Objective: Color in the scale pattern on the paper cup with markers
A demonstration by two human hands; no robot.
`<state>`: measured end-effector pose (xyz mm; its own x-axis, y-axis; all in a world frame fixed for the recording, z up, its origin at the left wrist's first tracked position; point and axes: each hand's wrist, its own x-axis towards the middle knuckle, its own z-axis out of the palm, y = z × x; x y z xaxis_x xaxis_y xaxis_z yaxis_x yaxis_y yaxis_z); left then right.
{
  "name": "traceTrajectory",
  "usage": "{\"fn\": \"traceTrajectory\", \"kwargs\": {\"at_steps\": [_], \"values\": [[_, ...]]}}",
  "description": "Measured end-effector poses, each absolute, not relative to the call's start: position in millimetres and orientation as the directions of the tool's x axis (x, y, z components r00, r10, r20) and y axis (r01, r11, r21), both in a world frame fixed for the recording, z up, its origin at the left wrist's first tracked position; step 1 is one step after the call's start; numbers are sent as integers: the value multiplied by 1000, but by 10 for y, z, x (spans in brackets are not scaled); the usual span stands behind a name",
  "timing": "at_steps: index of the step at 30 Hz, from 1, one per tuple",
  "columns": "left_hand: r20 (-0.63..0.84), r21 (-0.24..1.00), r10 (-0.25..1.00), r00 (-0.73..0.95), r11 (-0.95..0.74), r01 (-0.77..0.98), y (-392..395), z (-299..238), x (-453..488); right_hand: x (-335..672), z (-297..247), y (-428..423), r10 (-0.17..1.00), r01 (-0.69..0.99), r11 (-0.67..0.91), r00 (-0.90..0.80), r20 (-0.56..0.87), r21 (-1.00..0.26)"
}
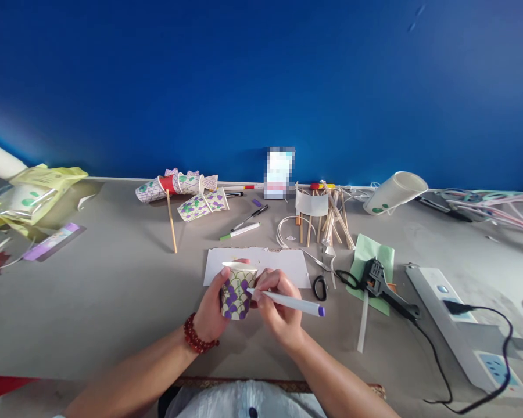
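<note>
Clasps in the left hand [212,310], over the grey tabletop [113,296], a tapered, purple-scaled white paper cup [235,299]; pinches in the right hand [282,306] a slim white purple-ended marker [294,302], angled at the cup. Probably light, easily dented (best held gently near the stiffer rim [240,265]).

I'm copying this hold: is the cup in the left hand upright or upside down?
Upright. The left hand holds the cup with its open rim on top and narrower base below.

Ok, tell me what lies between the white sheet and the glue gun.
In the head view: black-handled scissors, a pale strip and part of the green paper lie there.
</note>
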<state>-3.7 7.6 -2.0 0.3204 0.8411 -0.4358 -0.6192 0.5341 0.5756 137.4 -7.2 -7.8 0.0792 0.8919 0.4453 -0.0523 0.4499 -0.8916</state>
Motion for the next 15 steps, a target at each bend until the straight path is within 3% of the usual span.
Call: {"fn": "traceTrajectory", "kwargs": {"at_steps": [15], "values": [[-417, 582, 850, 322, 522, -624, 76, -35, -48, 1370, -107, -63, 882, -47, 466, 110, 459, -884]]}}
